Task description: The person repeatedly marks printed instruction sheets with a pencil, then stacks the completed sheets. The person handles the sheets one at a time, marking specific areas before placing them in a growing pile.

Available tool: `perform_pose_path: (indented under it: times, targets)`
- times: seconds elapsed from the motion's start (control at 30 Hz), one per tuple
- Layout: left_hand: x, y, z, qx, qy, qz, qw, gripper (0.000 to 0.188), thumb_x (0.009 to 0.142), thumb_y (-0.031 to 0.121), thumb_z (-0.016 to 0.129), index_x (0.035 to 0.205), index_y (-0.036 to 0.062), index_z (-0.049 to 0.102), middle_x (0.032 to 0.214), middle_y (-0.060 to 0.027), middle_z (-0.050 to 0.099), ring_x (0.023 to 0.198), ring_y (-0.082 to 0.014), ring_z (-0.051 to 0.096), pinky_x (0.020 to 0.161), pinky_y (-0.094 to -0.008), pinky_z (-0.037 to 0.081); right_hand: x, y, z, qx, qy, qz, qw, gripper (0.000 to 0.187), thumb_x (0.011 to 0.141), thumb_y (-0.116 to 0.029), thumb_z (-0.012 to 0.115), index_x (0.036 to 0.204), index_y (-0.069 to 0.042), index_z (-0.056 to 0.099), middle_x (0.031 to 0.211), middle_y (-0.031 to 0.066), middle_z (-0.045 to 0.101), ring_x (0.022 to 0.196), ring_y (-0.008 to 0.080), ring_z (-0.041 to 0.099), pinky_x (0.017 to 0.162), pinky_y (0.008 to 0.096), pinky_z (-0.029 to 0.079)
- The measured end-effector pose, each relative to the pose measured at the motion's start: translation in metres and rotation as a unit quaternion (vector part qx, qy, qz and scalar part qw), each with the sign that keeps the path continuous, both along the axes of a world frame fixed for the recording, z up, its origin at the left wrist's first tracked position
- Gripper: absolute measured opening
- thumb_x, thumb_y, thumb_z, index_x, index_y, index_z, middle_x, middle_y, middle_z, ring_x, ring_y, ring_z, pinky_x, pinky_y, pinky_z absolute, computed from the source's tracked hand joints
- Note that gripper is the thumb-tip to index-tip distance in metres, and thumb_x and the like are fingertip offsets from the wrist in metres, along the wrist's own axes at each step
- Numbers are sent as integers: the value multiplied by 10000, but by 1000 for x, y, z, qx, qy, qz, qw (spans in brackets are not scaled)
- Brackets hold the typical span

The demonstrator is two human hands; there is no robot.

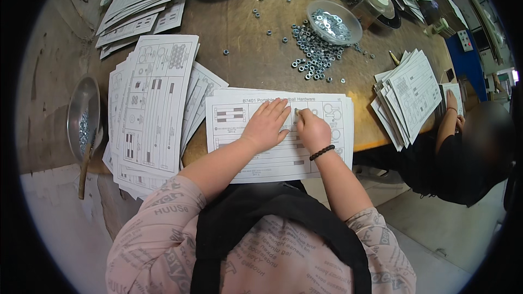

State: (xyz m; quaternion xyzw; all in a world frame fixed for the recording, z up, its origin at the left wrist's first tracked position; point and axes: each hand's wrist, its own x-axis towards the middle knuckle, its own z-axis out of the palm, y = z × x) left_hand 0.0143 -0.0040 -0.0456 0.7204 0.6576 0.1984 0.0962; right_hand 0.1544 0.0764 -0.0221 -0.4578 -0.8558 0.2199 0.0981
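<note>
A printed card [248,158] with outlined hardware drawings lies in front of me on top of other sheets, at the table's near edge. My left hand [266,126] rests flat on its upper middle, fingers stretched out. Just right of it, my right hand [315,133] is closed, its thumb pressing down on the card. A tiny pale-greenish bit shows at the thumb's tip; what it is, I cannot make out. A dark beaded bracelet [322,153] circles my right wrist.
Stacked cards lie at left [158,103], far left [144,2] and right [411,95]. Beyond my hands are loose nuts [313,54] and a clear bowl [358,26] of washers. A metal pan [73,122] stands left. Another person [436,169] works at right.
</note>
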Motion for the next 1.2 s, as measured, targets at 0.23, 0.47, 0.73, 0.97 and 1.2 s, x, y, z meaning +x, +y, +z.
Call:
perform_pose_path:
  times: [0.23, 0.47, 0.73, 0.97, 1.2]
  targets:
    - [0, 0, 1, -3, 7, 4, 1000, 572, 738, 286, 579, 1226, 29, 428, 1324, -149, 357, 1235, -286, 320, 1029, -403, 238, 3, -11, 0, -1, -46, 24, 999, 121, 801, -164, 508, 862, -78, 567, 635, 150, 590, 579, 325, 577, 519, 421, 453]
    - [0, 2, 0, -2, 10, 3, 1000, 580, 733, 292, 586, 1223, 26, 429, 1316, -150, 365, 1230, -284, 325, 1029, -403, 236, 6, -13, 8, -7, -25, 21, 999, 132, 800, -161, 511, 881, -76, 572, 652, 154, 593, 606, 322, 584, 537, 416, 455]
    - [1, 1, 0, 1, 12, 2, 1000, 569, 731, 285, 585, 1216, 25, 436, 1310, -156, 371, 1227, -288, 328, 1023, -403, 242, 13, 1, 3, -6, 4, -25, 1000, 141, 820, -184, 497, 866, -71, 567, 682, 151, 604, 628, 323, 586, 546, 417, 459]
    - [2, 0, -1, 8, 17, 8, 1000, 566, 730, 281, 585, 1216, 30, 438, 1315, -152, 367, 1227, -286, 330, 1021, -401, 248, 13, -5, 0, -10, -29, -12, 999, 137, 815, -189, 485, 822, -67, 548, 631, 153, 588, 593, 328, 578, 520, 425, 450]
    - [-12, 7, -7, 21, -79, 2, 997, 492, 710, 221, 611, 1153, 43, 496, 1214, -136, 474, 1148, -285, 416, 981, -405, 296, 24, -8, 5, -89, 49, -70, 992, 181, 831, -224, 502, 906, -74, 569, 682, 156, 593, 649, 309, 583, 568, 371, 457]
